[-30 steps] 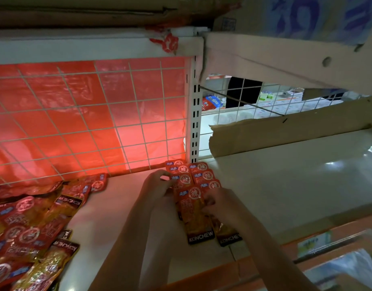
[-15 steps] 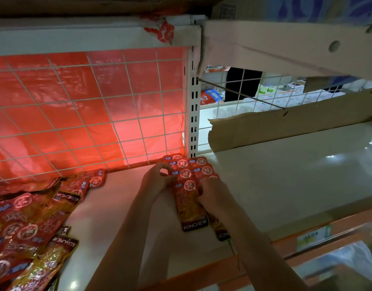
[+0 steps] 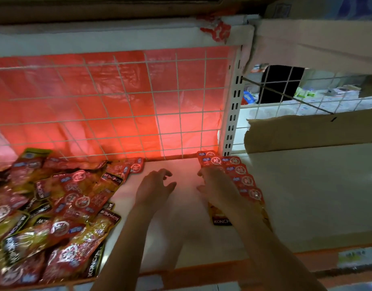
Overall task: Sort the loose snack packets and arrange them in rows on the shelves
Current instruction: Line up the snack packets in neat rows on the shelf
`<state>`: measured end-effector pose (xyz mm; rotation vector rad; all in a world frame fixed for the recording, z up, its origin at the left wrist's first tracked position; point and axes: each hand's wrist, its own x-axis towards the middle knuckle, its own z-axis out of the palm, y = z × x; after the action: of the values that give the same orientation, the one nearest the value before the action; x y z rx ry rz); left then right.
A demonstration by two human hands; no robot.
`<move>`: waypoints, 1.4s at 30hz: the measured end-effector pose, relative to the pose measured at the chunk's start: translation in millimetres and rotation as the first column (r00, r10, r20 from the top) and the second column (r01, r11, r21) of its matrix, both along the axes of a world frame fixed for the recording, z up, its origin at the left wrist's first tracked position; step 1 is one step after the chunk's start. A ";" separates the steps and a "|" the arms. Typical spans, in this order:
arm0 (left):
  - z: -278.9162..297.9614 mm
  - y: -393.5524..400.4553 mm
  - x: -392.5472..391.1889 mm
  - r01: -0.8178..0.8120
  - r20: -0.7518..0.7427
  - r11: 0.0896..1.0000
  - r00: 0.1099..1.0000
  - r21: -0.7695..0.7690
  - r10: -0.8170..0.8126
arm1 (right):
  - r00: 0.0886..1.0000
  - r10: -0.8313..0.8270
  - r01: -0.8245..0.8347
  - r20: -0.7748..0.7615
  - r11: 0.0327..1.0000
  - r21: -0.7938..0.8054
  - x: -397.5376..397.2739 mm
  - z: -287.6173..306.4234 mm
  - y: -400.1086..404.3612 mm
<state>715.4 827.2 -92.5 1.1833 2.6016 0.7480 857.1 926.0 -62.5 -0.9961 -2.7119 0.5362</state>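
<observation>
Lower left of frame: loose pile (image 3: 55, 217) of red-yellow snack packets, jumbled, overlapping, some upside down, unsorted. Behind it, wire grid (image 3: 117, 101) with red plastic backing. Centre: left hand (image 3: 154, 189) hovers over bare shelf (image 3: 306, 196), fingers apart and curled, holding nothing, between pile and row. Right of centre: right hand (image 3: 219, 189) lies flat on the row (image 3: 239, 175), fingers spread, pressing not gripping. Row is 1 fanned line of roughly 5 visible packets running from the grid post toward the shelf front. Far right: shelf bare, cardboard strip (image 3: 306, 131) at back. Judgement: early stage, 1 short row laid, most packets left in pile.
</observation>
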 end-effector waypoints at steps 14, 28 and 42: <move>-19.6 -172.4 -25.3 -0.357 -0.222 0.934 0.913 -0.028 0.342 | 0.954 0.295 -0.267 0.058 0.920 -0.285 -133.2 -23.2 -84.2; -28.5 -203.0 -26.1 -0.376 -0.176 0.924 0.917 -0.072 0.359 | 0.967 0.238 -0.203 0.091 0.936 -0.286 -201.2 -28.8 -106.2; -12.3 -208.9 -28.6 -0.350 0.079 0.928 0.929 -0.126 0.361 | 0.946 0.306 -0.207 0.110 0.827 -0.523 -203.0 -16.6 -101.8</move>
<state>686.8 618.3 -104.8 0.6281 2.7625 0.6932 654.1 824.2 -79.1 -0.8096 -2.9657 1.3272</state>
